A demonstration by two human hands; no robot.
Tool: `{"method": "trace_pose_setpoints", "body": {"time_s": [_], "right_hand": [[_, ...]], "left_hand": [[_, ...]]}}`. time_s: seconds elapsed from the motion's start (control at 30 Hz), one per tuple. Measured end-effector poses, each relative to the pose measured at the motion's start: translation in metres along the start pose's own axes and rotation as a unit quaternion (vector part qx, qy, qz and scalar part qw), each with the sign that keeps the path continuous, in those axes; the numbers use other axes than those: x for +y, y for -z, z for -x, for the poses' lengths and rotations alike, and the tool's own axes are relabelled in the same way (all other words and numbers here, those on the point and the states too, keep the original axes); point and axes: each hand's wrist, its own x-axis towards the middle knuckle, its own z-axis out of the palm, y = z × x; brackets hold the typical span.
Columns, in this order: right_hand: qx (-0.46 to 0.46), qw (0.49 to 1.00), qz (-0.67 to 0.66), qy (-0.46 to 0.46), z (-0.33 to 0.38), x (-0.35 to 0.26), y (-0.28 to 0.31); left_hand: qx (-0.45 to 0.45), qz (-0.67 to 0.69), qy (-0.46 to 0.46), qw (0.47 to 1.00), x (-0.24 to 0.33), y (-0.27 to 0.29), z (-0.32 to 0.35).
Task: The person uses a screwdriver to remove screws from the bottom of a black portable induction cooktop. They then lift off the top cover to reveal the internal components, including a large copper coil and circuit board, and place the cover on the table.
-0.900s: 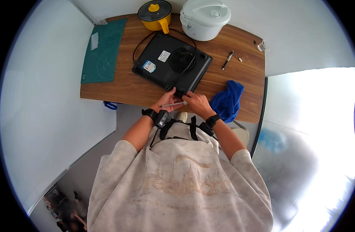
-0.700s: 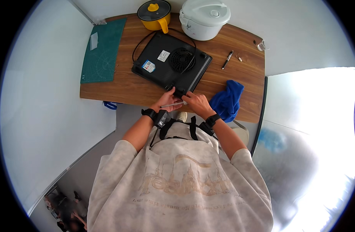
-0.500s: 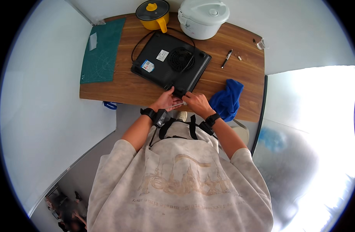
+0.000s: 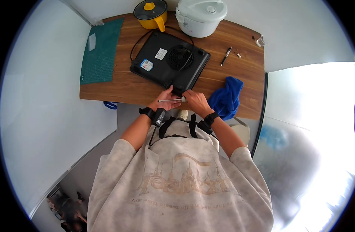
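A black induction cooktop (image 4: pixel 162 69) lies upside down on the table, showing its round fan grille, stickers and feet. My right hand (image 4: pixel 196 101) is closed at its near corner, holding a thin tool that looks like a screwdriver (image 4: pixel 170 100). The metal shaft points left, and my fingers hide most of the handle. Beneath that shaft lies my left hand (image 4: pixel 166 99), palm up with the fingers stretched out. Its thumb is close to the cooktop's near edge; whether they touch, I cannot tell.
A yellow lidded pot (image 4: pixel 154 19) and a white rice cooker (image 4: pixel 200 23) stand at the back. A green cutting mat (image 4: pixel 102 54) covers the left side. To the right are a pen (image 4: pixel 226 56), a blue cloth (image 4: pixel 227 96) and a small clear glass (image 4: pixel 260 41). A black cord (image 4: pixel 138 43) loops around the cooktop.
The screwdriver's shaft has swung from slanting down-left to nearly level across my left palm. More of it shows now. The cooktop keeps its place on the table.
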Motion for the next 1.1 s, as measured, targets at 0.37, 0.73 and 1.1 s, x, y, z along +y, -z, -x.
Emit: {"method": "trace_pose_setpoints", "body": {"time_s": [0.37, 0.73, 1.1], "right_hand": [[-0.010, 0.994, -0.077, -0.080, 0.000, 0.003, 0.000], [0.022, 0.966, -0.179, -0.183, -0.002, 0.012, -0.005], [0.023, 0.990, -0.119, -0.065, 0.002, 0.012, 0.004]], "left_hand": [[0.011, 0.003, -0.006, 1.000, -0.003, 0.000, 0.000], [0.017, -0.027, -0.030, 0.999, -0.006, -0.004, 0.000], [0.005, -0.032, -0.010, 0.999, -0.004, -0.002, -0.001]]}}
